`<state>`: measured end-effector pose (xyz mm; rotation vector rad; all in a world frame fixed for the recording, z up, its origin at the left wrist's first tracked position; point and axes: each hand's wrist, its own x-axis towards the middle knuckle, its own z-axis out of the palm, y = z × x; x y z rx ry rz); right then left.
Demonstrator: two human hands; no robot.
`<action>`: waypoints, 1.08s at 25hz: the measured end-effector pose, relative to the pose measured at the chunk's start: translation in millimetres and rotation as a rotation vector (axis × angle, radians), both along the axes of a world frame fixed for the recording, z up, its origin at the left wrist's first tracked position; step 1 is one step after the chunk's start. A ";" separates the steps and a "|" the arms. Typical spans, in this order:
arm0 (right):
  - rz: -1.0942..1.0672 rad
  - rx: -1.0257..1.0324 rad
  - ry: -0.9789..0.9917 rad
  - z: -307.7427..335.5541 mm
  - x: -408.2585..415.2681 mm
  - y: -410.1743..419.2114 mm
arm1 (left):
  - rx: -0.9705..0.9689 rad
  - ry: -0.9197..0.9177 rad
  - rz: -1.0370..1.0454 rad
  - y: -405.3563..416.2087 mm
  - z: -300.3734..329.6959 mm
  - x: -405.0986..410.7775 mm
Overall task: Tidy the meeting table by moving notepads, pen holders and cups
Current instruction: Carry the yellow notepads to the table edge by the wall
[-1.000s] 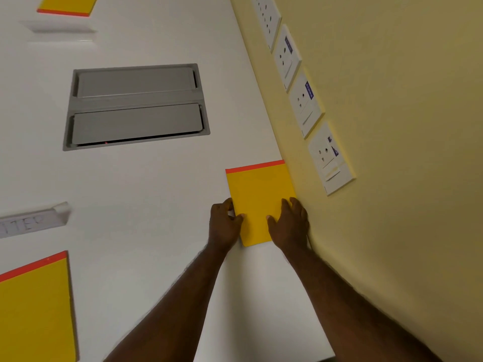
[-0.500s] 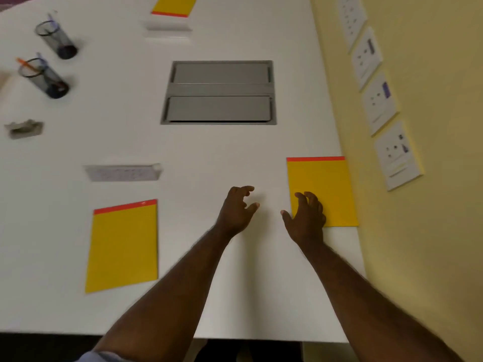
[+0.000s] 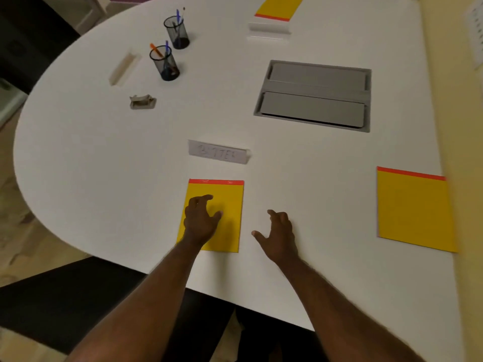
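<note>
Here the white tabletop [image 3: 104,158] gives me wide bare room, its curved edge falling away to my left. The near notepad [image 3: 230,199] lies flat just inside the front edge, below a name card [image 3: 218,152]. I judge it light, thin and bendy, lying too flat to pinch; best slid, or lifted by its side edges. My left hand [image 3: 200,220] hovers over it, grip released; my right hand [image 3: 278,235], just beside it, grip released too.

The white rounded table [image 3: 300,158] carries three yellow notepads with red top strips: near centre [image 3: 230,205], near right [image 3: 413,210], far [image 3: 278,7]. Two black mesh pen holders [image 3: 168,64] stand at far left. A grey recessed hatch [image 3: 313,95] sits at the right, a white name card [image 3: 218,152] in the middle.
</note>
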<state>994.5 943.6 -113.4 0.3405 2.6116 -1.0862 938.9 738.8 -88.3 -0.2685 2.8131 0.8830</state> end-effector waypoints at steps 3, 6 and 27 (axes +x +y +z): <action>0.056 -0.028 -0.032 -5.2 -3.5 -36.0 | 0.026 -0.047 0.124 -31.7 -12.2 7.6; 0.088 -0.010 -0.078 -6.9 -4.8 -60.7 | -0.011 -0.158 0.151 -49.9 -22.9 13.2; 0.146 0.067 -0.109 -26.8 -4.7 -75.8 | 0.540 -0.287 0.504 -82.2 -17.4 -22.8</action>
